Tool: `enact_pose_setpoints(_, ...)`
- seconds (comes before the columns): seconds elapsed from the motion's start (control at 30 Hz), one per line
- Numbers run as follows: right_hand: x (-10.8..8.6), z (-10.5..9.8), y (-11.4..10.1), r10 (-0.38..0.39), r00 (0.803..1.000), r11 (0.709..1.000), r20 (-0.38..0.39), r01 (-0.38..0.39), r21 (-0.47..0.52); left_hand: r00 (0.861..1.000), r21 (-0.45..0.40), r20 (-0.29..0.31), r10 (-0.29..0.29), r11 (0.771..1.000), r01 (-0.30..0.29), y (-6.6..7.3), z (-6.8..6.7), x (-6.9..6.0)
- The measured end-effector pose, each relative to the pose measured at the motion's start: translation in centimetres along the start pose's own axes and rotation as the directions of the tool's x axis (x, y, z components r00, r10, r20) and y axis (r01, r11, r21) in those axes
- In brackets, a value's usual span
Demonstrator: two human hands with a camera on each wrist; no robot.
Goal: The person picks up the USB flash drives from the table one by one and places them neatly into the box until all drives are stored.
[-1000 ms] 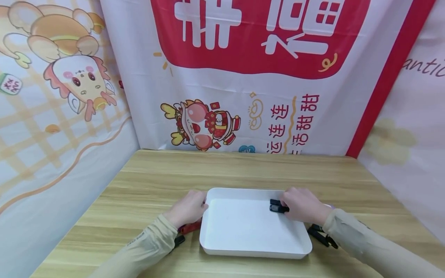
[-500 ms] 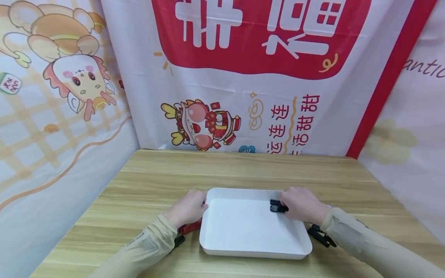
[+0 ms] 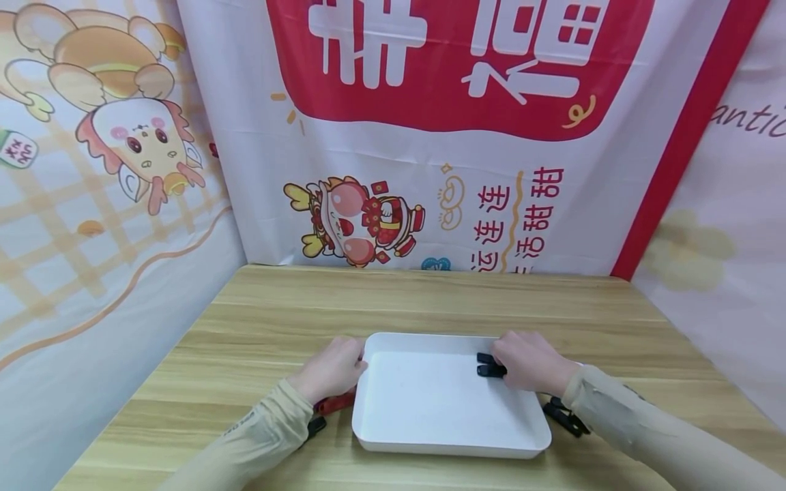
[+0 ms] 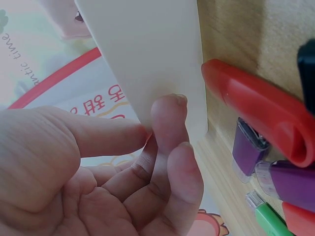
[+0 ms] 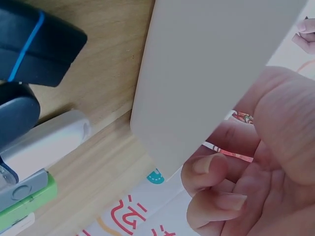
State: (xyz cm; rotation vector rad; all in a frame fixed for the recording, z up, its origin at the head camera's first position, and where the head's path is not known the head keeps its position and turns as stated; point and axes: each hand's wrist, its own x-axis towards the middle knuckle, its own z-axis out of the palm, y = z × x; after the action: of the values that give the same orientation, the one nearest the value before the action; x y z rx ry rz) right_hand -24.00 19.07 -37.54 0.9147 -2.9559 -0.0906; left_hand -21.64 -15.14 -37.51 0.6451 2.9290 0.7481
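A shallow white tray [image 3: 430, 402] lies on the wooden table between both hands. My left hand [image 3: 331, 368] pinches its left rim, thumb against fingers, clearest in the left wrist view, where the tray's outer wall [image 4: 152, 44] fills the upper middle. The right hand [image 3: 531, 361] grips the right rim. From the right wrist, its fingers [image 5: 216, 206] curl at the wall's outer side [image 5: 206, 64] while the thumb's tip is hidden behind it. Two small black objects [image 3: 491, 370] lie inside the tray beside that hand, partly covered by it; their kind is unclear.
Left of the tray are a red marker-like object [image 4: 261, 108], purple USB-stick-like pieces [image 4: 290, 182] and a green one [image 4: 268, 216]. On its right lie black pieces [image 3: 565, 417], a white stick [image 5: 54, 142] and a green-edged one [image 5: 29, 201]. A printed cloth [image 3: 393, 157] hangs behind the table.
My right hand and sleeve have shifted very slightly to the left, covering a little more of the black objects in the tray. The left hand and tray have stayed in place.
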Motion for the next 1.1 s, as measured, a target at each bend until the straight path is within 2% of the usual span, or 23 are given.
enact_pose_setpoints(0.5,0.4,0.2,0.0,-0.008,1.000,0.998,0.000,0.008,-0.070,1.000,0.002,-0.006,0.008,1.000,-0.008,0.1,-0.1,-0.1)
enact_pose_setpoints(0.73,0.3,0.0,-0.1,0.003,1.000,0.998,0.009,-0.003,-0.064,1.000,0.014,-0.008,0.011,1.000,-0.010,0.1,0.0,0.0)
enact_pose_setpoints(0.9,-0.1,-0.3,0.0,0.021,1.000,1.000,0.001,-0.021,-0.017,1.000,0.015,-0.006,0.009,1.000,-0.009,0.1,0.1,0.0)
enact_pose_setpoints(1.1,-0.7,-2.4,0.2,0.079,0.995,0.993,-0.054,-0.074,0.096,1.000,0.004,-0.004,0.003,1.000,-0.003,0.0,0.1,0.0)
